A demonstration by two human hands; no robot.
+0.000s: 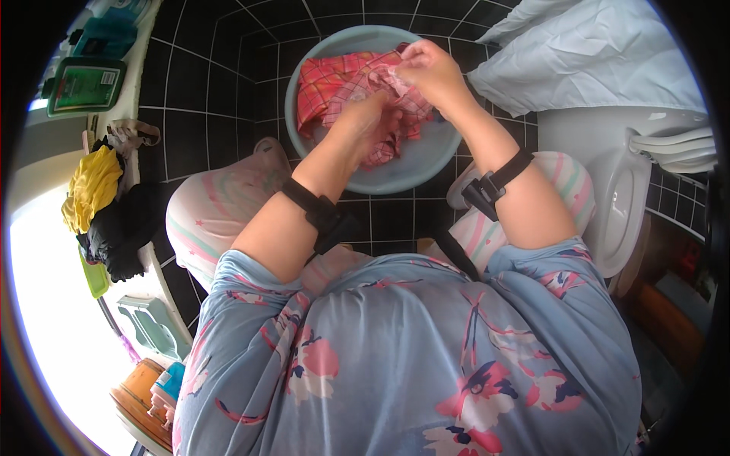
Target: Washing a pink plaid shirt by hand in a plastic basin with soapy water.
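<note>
A red and pink plaid cloth garment (327, 80) lies bunched in a round pale blue basin (403, 181) on the floor before me. My left hand (369, 118) is closed on the near middle of the bunched cloth, its fingertips partly hidden in the folds. Higher and to the right, my right hand (432, 74) pinches a lifted, lighter pink part of the same garment near the basin's far right rim. Both forearms reach over the basin's near side, each with a black strap and buckle. The bare bottom of the basin shows at the lower right.
Dark tiles (228, 99) with pale grout surround the basin. On the left ledge are a green bottle (87, 85), a yellow cloth (93, 186) and dark cloth (122, 228). A pale curtain (585, 61) hangs at the right, above a white ceramic fixture (620, 201).
</note>
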